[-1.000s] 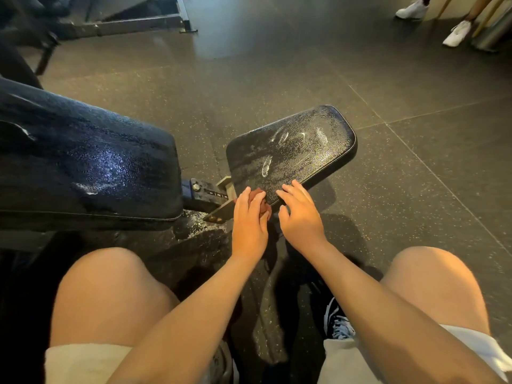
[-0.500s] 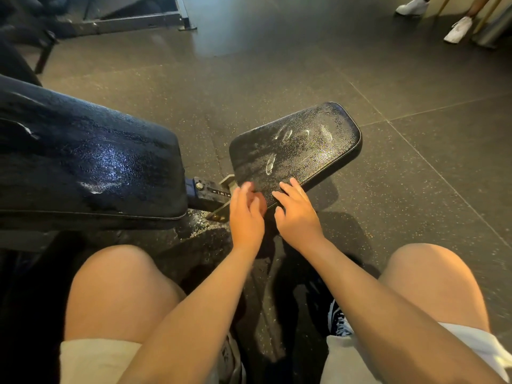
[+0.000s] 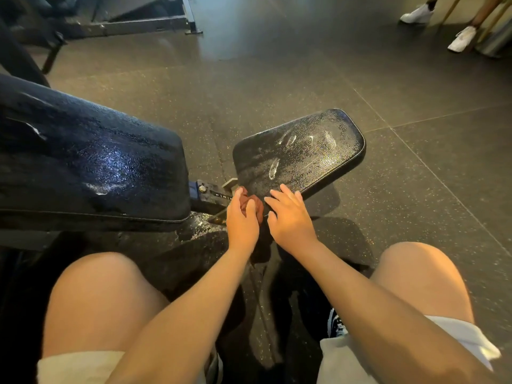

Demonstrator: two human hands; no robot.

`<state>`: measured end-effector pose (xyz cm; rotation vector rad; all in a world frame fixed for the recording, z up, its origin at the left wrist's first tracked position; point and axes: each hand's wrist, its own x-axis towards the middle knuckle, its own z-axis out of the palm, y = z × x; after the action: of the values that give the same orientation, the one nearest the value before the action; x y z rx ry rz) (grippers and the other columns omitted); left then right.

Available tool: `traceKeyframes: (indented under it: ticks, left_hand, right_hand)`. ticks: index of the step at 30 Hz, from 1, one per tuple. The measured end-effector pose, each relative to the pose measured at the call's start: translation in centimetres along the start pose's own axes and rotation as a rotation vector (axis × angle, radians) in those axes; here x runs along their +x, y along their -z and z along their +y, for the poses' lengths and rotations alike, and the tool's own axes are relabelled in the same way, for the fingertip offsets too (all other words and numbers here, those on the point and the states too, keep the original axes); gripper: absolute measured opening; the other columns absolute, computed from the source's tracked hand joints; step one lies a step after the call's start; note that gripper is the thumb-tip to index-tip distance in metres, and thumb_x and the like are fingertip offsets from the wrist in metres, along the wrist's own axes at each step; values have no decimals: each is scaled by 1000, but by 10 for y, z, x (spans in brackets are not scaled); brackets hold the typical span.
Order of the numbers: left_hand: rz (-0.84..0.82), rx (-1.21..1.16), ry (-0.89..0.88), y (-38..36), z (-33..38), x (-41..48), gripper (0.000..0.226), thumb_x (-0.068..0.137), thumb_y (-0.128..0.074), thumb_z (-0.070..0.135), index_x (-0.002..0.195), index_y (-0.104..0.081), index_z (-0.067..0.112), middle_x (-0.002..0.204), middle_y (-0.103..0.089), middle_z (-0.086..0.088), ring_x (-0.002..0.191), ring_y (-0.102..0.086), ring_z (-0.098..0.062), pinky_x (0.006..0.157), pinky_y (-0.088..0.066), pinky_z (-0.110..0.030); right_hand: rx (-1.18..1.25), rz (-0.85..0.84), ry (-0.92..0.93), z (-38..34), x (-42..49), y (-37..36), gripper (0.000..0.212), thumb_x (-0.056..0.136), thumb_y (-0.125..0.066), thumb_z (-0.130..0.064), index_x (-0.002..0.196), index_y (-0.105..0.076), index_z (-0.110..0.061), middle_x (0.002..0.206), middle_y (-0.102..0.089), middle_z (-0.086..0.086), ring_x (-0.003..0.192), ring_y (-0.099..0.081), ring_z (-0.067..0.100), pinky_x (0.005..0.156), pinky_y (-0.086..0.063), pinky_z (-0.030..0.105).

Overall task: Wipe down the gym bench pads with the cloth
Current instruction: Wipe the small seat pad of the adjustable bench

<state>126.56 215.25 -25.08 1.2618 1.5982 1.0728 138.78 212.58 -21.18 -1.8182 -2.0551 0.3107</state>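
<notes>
Presently, we find the cloth [image 3: 250,202], a reddish-brown wad, at the near left corner of the seat pad [image 3: 299,156], beside the metal adjustment bracket [image 3: 213,194]. The left hand [image 3: 242,217] grips it, with the fingers [image 3: 251,208] curled over the wad and pressing it against the pad's corner. The right hand [image 3: 289,217] lies just beside it. Its fingers [image 3: 285,194] are straight and slightly spread, resting flat on the near edge of the same pad and holding nothing. The seat pad's long axis runs away from both hands, up and to the right, so nearly all of its surface lies ahead and to the right of the cloth. That surface is beaded with droplets and marked by a few oval smears, and we judge it largely unwiped. In our judgement the coming stroke would travel along that axis, away from the body, with the left hand leading because it carries the cloth. The back pad [image 3: 91,167] lies to the left, nearer the left hand than the right. It is also wet, with a bright patch of droplets. As to writing, we note only small white numerals on the bracket, apparently 1 and 2, the rest being hidden by the hand. No brand or label is legible on either pad or on the cloth.
</notes>
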Motion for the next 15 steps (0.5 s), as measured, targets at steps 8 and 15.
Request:
traceKeyframes:
  ticks: [8,15]
  left_hand:
    - [-72,-43,41,11,10,27,46,106,-45,30,151,-40,25,149,-47,7,134,-44,-10,106,-32,-23]
    - [-69,-18,78,14,-6,-1,48,105,-45,29,152,-41,22,150,-47,6,135,-43,-9,105,-30,-21]
  right_hand:
    - [-35,153,15,-2,12,-6,38,88,-61,-8,126,-66,-8,130,-64,9,135,-47,30,119,-22,49]
    - [-80,81,-9,-16,20,-6,37,92,-59,-12,128,-65,-10,134,-61,6,140,-41,28,121,-19,46]
